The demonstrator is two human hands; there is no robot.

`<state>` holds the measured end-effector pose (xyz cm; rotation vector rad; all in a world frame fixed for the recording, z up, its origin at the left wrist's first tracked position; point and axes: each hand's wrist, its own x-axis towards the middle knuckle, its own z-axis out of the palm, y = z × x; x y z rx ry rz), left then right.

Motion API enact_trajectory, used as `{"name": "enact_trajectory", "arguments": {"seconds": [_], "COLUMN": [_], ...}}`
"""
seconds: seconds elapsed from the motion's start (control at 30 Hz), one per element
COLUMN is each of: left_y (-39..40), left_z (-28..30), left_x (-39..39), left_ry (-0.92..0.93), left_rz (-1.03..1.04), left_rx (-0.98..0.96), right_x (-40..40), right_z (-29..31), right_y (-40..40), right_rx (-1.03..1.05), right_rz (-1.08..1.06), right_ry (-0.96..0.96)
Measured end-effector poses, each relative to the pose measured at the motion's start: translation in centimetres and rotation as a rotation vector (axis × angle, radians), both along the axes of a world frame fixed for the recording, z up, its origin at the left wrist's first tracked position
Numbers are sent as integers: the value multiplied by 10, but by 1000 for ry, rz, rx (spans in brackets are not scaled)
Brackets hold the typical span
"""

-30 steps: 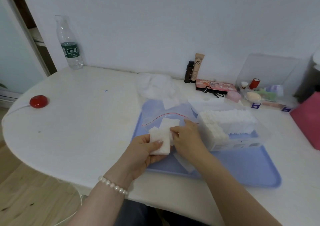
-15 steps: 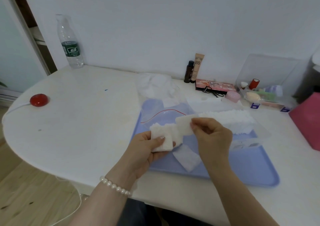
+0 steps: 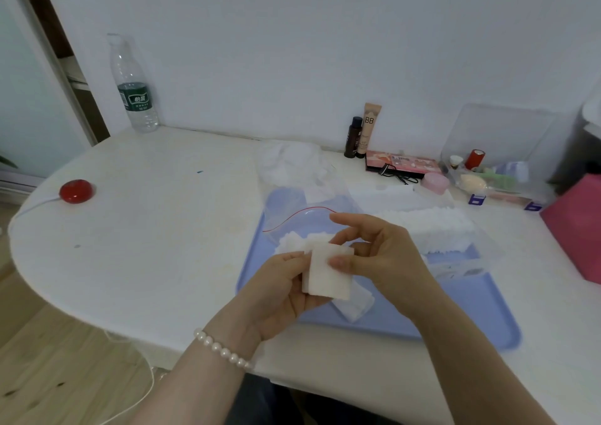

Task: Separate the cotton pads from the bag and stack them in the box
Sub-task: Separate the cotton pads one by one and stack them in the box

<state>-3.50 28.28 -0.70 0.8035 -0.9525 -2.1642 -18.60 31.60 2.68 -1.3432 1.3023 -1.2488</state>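
My left hand (image 3: 276, 291) holds a small stack of white square cotton pads (image 3: 327, 276) above the blue tray (image 3: 455, 320). My right hand (image 3: 380, 255) pinches the top of the same stack between thumb and fingers. A clear zip bag (image 3: 302, 210) with a red seal line lies on the tray's far left, with more pads (image 3: 291, 241) at its mouth. The clear box (image 3: 455, 249) stands on the tray to the right, holding a long row of pads. A few loose pads (image 3: 356, 304) lie on the tray under my hands.
A water bottle (image 3: 133, 86) stands at the back left and a red round button (image 3: 76, 191) with a white cable lies near the left edge. Cosmetics, a clear organiser (image 3: 497, 171) and a pink box (image 3: 575, 226) line the back right. Crumpled white plastic (image 3: 292, 164) lies behind the tray.
My right hand peeled a pad away to the right, then came back and now pinches the stack in my left hand. The stack sits higher and squarer.
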Motion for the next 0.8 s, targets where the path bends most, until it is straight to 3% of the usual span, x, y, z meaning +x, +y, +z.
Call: {"name": "enact_trajectory", "arguments": {"seconds": [0.17, 0.43, 0.67, 0.73, 0.8], "left_y": [-2, 0, 1, -6, -13], "left_z": [0, -5, -12, -12, -12], "left_x": [0, -3, 3, 8, 12], "left_ry": [38, 91, -31, -63, -97], "left_rz": [-27, -8, 54, 143, 196], "left_rx": [46, 88, -98, -110, -123], "right_x": [2, 8, 7, 4, 3], "right_z": [-2, -10, -24, -30, -35], "right_y": [-4, -7, -15, -22, -30], "right_rx": [-31, -22, -76, -117, -129], "right_rz": [-27, -125, -229, -350, -407], "right_ry": [104, 70, 183, 297, 592]}}
